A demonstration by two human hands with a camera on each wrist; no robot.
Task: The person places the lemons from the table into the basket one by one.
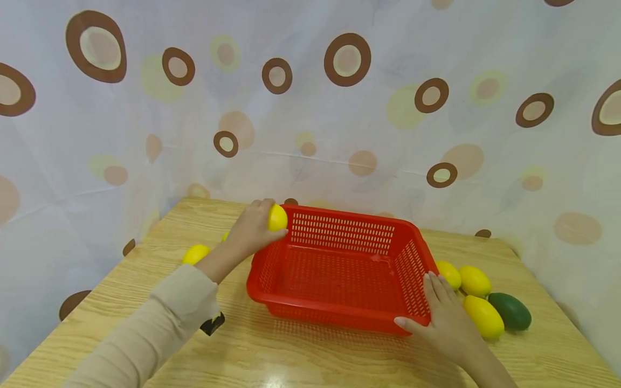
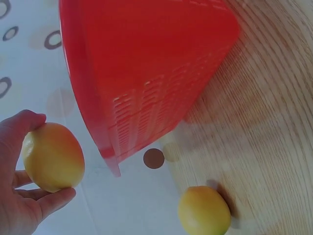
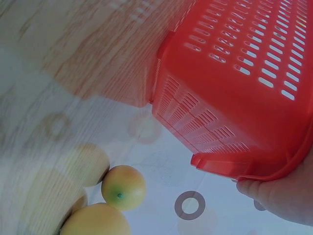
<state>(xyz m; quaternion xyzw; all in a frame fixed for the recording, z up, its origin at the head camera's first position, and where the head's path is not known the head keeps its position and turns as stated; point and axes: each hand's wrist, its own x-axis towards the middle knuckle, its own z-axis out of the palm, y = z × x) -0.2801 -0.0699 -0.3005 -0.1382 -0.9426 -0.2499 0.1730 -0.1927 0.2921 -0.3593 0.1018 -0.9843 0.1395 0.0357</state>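
My left hand (image 1: 252, 229) holds a yellow mango (image 1: 277, 218) at the back left corner of a red plastic basket (image 1: 339, 311). In the left wrist view, thumb and fingers pinch this mango (image 2: 54, 156) from opposite sides, apart from the basket wall (image 2: 142, 98). My right hand (image 1: 448, 320) grips the basket's front right corner, thumb on the front rim and fingers along the right rim. In the right wrist view, part of that hand (image 3: 283, 196) shows against the rim; its other fingers are hidden. The visible basket floor (image 1: 339, 275) bears no fruit.
Right of the basket lie yellow mangoes (image 1: 474, 281) and a dark green fruit (image 1: 510, 311). Another yellow mango (image 1: 195, 254) lies left, partly behind my left forearm. A small black object (image 1: 212, 323) shows under the sleeve. A patterned curtain (image 1: 310, 108) stands behind the wooden table (image 1: 252, 355).
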